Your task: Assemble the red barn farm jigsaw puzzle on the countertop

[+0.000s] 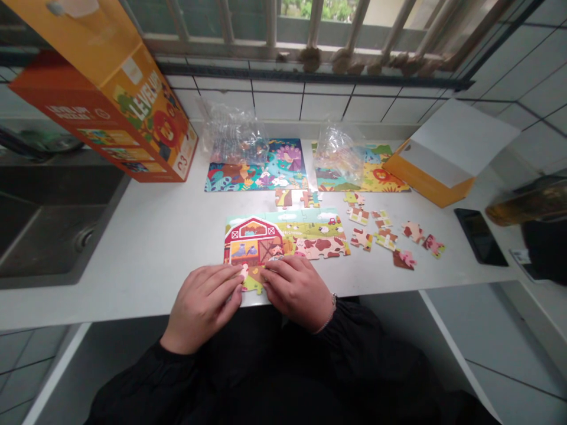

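A partly assembled farm jigsaw puzzle (270, 239), with a red barn and a brown-spotted cow, lies on the white counter before me. At its lower edge, a green and brown puzzle piece (254, 280) sits between my hands. My left hand (204, 304) has its fingers closed on the left side of that piece. From the right, my right hand (299, 289) closes its fingers on the other side, thumb tucked low. The fingertips partly cover the piece and the barn's bottom edge. Several loose puzzle pieces (385, 239) lie to the right of the puzzle.
Two picture sheets (283, 171) (381, 171) lie behind the puzzle under clear plastic bags (239, 136) (339, 150). An orange puzzle box (133, 118) stands at left, beside a sink (66, 277). On the right are an open yellow box (436, 171) and a black phone (481, 236).
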Demonstrator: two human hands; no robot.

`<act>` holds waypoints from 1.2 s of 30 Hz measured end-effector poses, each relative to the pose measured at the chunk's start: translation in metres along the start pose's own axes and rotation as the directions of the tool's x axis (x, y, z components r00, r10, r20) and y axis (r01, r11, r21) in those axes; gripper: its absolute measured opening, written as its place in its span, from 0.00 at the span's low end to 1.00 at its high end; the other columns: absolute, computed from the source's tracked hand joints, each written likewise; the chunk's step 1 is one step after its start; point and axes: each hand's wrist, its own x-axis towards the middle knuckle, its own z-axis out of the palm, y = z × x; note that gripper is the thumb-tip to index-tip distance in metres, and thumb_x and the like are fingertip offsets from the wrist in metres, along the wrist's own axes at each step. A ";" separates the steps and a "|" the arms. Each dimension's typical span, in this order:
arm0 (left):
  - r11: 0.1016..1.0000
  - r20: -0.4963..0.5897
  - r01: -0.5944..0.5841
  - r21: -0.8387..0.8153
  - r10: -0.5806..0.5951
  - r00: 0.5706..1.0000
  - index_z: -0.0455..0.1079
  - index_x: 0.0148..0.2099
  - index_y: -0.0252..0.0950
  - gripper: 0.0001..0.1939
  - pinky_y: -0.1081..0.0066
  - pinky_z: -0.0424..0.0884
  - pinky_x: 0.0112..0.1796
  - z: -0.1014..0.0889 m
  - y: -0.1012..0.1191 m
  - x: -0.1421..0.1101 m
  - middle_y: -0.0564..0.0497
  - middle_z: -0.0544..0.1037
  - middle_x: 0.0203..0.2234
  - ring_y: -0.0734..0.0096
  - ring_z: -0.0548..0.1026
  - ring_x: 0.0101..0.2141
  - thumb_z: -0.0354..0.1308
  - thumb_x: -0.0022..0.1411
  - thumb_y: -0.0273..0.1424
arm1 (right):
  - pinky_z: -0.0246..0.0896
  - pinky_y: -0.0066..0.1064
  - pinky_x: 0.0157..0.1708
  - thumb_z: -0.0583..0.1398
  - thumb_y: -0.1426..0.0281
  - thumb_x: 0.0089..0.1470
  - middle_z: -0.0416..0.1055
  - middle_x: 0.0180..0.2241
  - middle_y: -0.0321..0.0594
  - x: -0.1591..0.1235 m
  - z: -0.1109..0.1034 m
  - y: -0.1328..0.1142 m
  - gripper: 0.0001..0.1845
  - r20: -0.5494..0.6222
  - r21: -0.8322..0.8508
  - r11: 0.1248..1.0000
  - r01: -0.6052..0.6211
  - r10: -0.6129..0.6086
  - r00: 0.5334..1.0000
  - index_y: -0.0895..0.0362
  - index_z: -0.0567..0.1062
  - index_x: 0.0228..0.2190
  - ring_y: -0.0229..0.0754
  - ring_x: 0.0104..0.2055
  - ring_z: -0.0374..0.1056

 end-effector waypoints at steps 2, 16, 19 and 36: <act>1.000 0.002 0.008 0.015 -0.008 1.000 0.77 0.57 0.42 0.16 0.52 0.75 0.54 0.001 0.000 0.000 0.47 0.85 0.56 0.53 0.83 0.54 0.65 0.69 0.25 | 0.65 0.48 0.56 0.59 0.63 0.75 0.82 0.53 0.43 0.001 0.001 -0.001 0.13 0.005 -0.009 1.000 -0.006 0.006 1.000 0.53 0.77 0.55 0.51 0.53 0.73; 0.997 -0.016 0.027 0.073 -0.026 1.000 0.74 0.62 0.41 0.21 0.49 0.75 0.56 0.005 -0.004 0.001 0.43 0.83 0.59 0.49 0.82 0.57 0.65 0.70 0.27 | 0.69 0.48 0.54 0.61 0.57 0.74 0.79 0.58 0.45 0.002 0.000 0.001 0.17 -0.028 -0.005 1.000 0.008 -0.008 1.000 0.53 0.77 0.55 0.52 0.54 0.72; 0.996 -0.008 0.042 0.075 -0.041 0.999 0.73 0.64 0.41 0.22 0.49 0.75 0.57 0.007 -0.004 0.002 0.43 0.82 0.61 0.48 0.81 0.58 0.65 0.70 0.28 | 0.70 0.47 0.54 0.62 0.60 0.72 0.80 0.56 0.44 -0.001 -0.003 0.002 0.12 -0.094 0.027 1.000 0.014 -0.011 0.996 0.53 0.79 0.51 0.51 0.52 0.73; 0.989 0.065 0.103 -0.107 -0.096 0.993 0.75 0.63 0.40 0.22 0.46 0.75 0.64 0.010 -0.013 0.004 0.42 0.79 0.65 0.48 0.78 0.62 0.67 0.73 0.43 | 0.62 0.56 0.63 0.64 0.60 0.68 0.80 0.56 0.55 -0.091 -0.076 0.130 0.19 -0.343 -0.263 0.763 -0.590 0.497 0.797 0.57 0.80 0.54 0.61 0.60 0.71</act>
